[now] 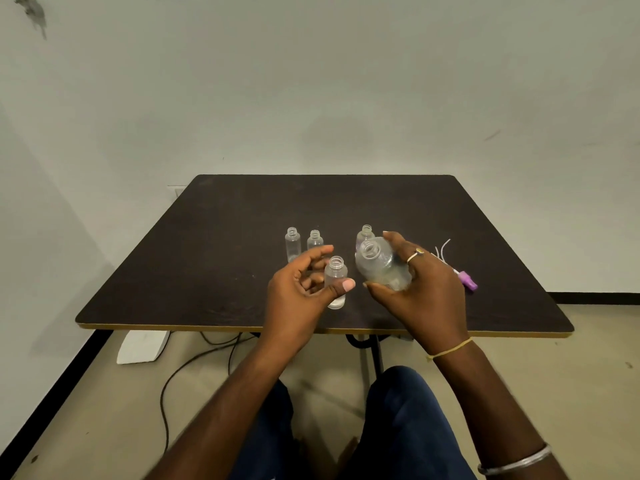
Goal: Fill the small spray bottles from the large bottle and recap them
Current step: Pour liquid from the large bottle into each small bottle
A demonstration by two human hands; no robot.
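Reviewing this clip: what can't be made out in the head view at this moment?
- Large clear plastic bottle: liquid level, head view, wrapped by the right hand.
- Rear small clear bottle: lower body hidden behind the large bottle.
- Purple spray cap and white tubes: partly behind the right hand; count unclear.
- Near small clear bottle: fill level, crossed by the left hand's thumb.

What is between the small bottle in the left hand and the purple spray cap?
Head view: the large bottle, tilted in the right hand, lies between the small bottle and the purple spray cap.
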